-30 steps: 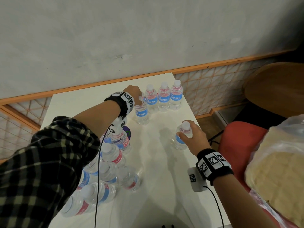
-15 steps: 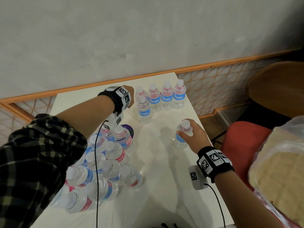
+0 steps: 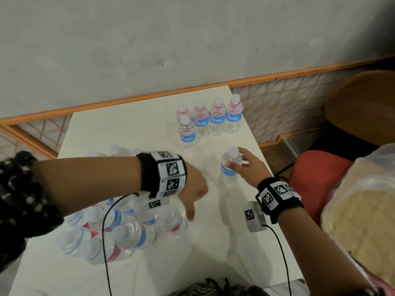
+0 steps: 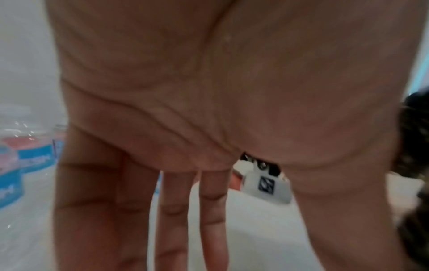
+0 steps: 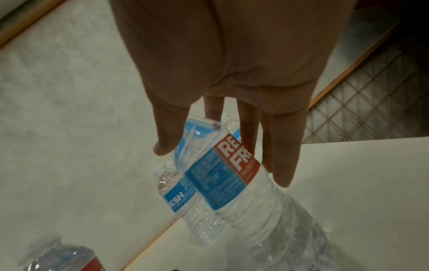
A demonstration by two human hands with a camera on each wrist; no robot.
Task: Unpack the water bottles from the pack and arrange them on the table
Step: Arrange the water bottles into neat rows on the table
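Pack [image 3: 119,229] of water bottles lay at the near-left part of the table [image 3: 213,253], its bottles on their sides & jumbled, red & blue labels showing thru the clear plastic; exact count couldn't be told. Black cable [image 3: 104,242] draped across it toward the near edge. Left hand [image 3: 193,193] hung just above the pack's right end w/ fingers pointing down, straight & loose, holding nothing; left wrist view showed the fingers [image 4: 171,210] spread over bare tabletop, blurred labels off to 1 side. Left forearm crossed from the left edge, checked sleeve [image 3: 23,201] pushed up, tagged wristband [image 3: 168,174] on the wrist.

Right hand [image 3: 248,167] was near the right edge, abt mid-depth, thumb & fingers around the shoulder of 1 upright bottle [image 3: 229,167] standing on the table. Right wrist view had the fingers only lightly curved along the label, so contact looked loose rather than tight; that bottle [image 5: 232,179] read blue & red there. Right wrist carried a tagged band [image 3: 277,195] & a small white camera box [image 3: 254,216].

Farther back, 1 bottle [image 3: 187,133] stood alone, just in front of a row of 4 bottles [image 3: 210,118] lined up side by side toward the far-right corner, caps up, blue labels facing front. Beyond the table, gray wall [image 3: 171,39] w/ orange trim; red chair [image 3: 316,182] beside the right edge.
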